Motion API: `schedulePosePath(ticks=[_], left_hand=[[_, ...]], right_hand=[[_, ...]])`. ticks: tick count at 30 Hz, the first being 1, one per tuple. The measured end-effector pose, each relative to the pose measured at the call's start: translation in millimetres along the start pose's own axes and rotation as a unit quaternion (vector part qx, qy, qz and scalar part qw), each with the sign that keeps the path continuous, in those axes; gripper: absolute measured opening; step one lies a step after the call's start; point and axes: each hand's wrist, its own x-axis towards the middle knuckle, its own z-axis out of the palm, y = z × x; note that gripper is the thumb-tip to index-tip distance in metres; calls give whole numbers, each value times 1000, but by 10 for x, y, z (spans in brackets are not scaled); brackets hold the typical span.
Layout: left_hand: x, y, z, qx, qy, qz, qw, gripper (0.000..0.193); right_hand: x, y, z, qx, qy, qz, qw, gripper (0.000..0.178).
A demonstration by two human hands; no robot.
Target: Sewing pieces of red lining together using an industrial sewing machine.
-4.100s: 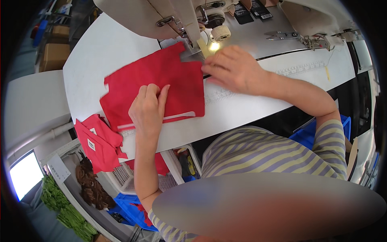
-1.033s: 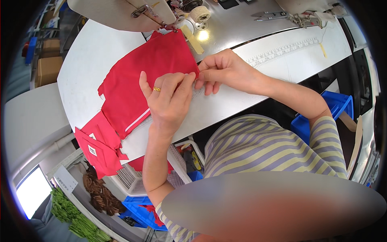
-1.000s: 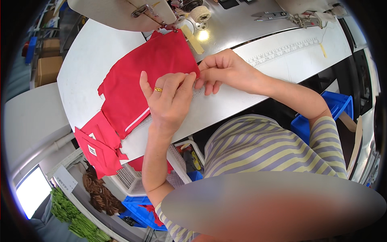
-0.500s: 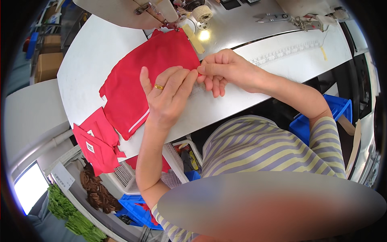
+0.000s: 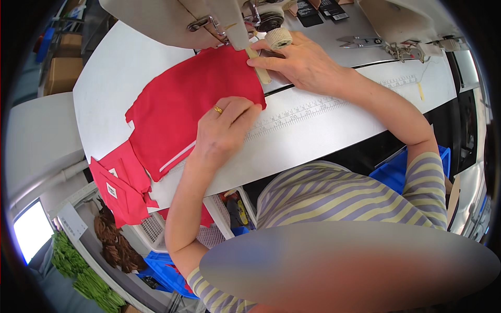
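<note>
A red fabric piece [image 5: 188,94] lies on the white sewing table, its far edge under the head of a sewing machine [image 5: 182,15]. My left hand [image 5: 222,133], with a gold ring, is closed in a pinch at the fabric's near right corner. Beside the needle area, my right hand [image 5: 313,62] rests with thumb and forefinger apart, the thumb touching the fabric's right edge. A pale yellow strip [image 5: 262,73] lies right by that thumb. The machine's cream dial [image 5: 278,38] covers part of my right fingers.
Folded red pieces with white labels [image 5: 122,182] hang over the table's left edge, above a white basket [image 5: 154,229]. Thread snips [image 5: 360,41] and black tags [image 5: 334,9] lie at the back right. A printed ruler [image 5: 308,111] runs along the front. Blue bins stand below.
My right hand has moved away from my left, up to the machine's needle area. My left hand has shifted slightly down and left, still at the fabric's corner.
</note>
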Motion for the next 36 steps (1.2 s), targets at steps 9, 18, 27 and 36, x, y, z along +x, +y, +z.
schedulePosePath(ticks=[9, 18, 27, 36], left_hand=[[174, -282, 34, 5, 18, 1, 1000, 25], [330, -561, 85, 46, 48, 15, 998, 22], [311, -630, 60, 32, 9, -51, 998, 27], [307, -664, 60, 19, -3, -61, 998, 28]], right_hand=[[7, -46, -75, 9, -10, -13, 1000, 30], [91, -19, -23, 25, -6, 4, 1000, 30], [152, 117, 13, -36, 19, -14, 999, 29], [184, 148, -12, -28, 19, -45, 998, 25]])
